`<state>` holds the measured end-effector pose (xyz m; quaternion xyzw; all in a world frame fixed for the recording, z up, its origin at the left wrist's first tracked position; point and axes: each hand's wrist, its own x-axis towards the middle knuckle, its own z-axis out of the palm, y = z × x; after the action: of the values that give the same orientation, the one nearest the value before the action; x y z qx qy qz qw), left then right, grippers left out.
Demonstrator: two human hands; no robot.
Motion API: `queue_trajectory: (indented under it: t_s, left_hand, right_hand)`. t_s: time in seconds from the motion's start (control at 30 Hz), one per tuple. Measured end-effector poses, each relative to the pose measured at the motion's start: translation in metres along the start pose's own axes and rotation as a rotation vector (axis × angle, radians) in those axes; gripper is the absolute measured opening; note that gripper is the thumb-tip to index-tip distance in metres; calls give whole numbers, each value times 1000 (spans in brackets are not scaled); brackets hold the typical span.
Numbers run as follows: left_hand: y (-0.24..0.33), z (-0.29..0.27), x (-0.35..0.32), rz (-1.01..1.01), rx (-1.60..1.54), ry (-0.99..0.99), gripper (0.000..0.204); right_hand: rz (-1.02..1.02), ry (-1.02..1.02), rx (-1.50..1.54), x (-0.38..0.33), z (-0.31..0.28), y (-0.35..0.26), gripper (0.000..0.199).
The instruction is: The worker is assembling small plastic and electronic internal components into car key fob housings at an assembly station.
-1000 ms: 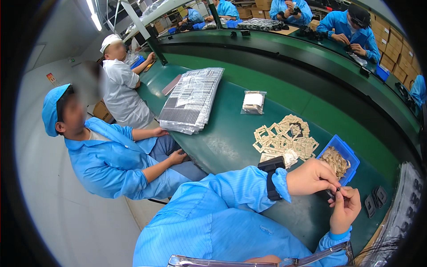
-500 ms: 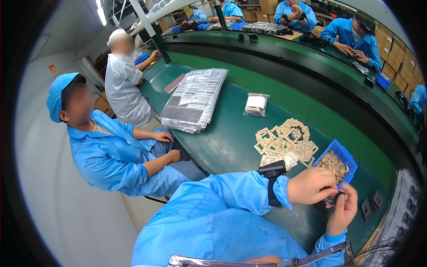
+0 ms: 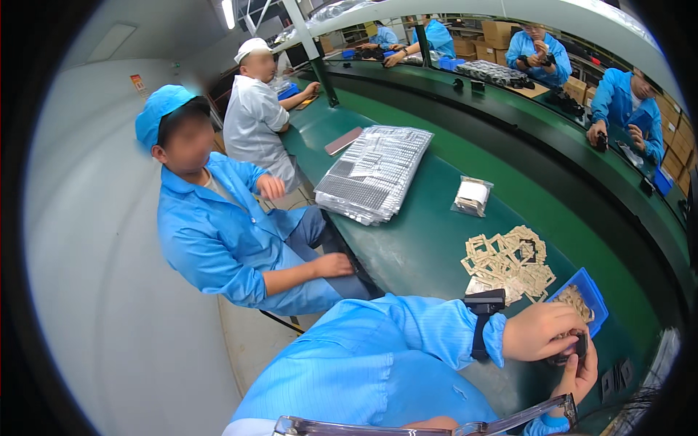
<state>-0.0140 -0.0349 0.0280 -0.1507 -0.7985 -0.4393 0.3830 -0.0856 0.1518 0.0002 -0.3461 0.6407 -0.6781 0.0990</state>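
A small black part [image 3: 579,344], its exact kind too small to tell, is held up between my two hands near the blue bin. My left hand [image 3: 542,331] reaches in from the left with its fingers bent down onto the part. My right hand [image 3: 579,376] grips it from below and the right, thumb and fingers closed round its edge. Just beyond them stands the blue bin [image 3: 598,299] with tan pieces [image 3: 574,301] in it. Farther off lies a loose pile of cream-coloured flat frames [image 3: 502,263].
Several dark flat parts [image 3: 618,378] lie right of my right hand. Beyond the frames are a clear bag [image 3: 471,196] and a stack of wrapped sheets [image 3: 378,171]. A co-worker in blue [image 3: 218,225] sits at my left; others work across the green belt [image 3: 567,211].
The whole view has swung, shifting the scene right and slightly down. My left fingers have moved over the black part. The seated co-worker at my left has raised one hand.
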Motion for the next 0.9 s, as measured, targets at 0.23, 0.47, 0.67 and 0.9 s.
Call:
queue_trajectory:
  t_s: [0.23,0.47,0.67,0.9]
  left_hand:
    - [-2,6,-5,-68,-213,14,29]
    - [-3,-3,1,-407,-510,-71,24]
    - [-17,7,-8,-534,-741,27,28]
    - [-1,-2,0,-666,-710,-6,28]
  right_hand:
    - [-67,-64,99,-4,2,16,65]
    - [140,156,155,-3,8,-9,34]
    - [115,64,330,4,6,-9,38]
    - [133,205,301,5,4,-16,26]
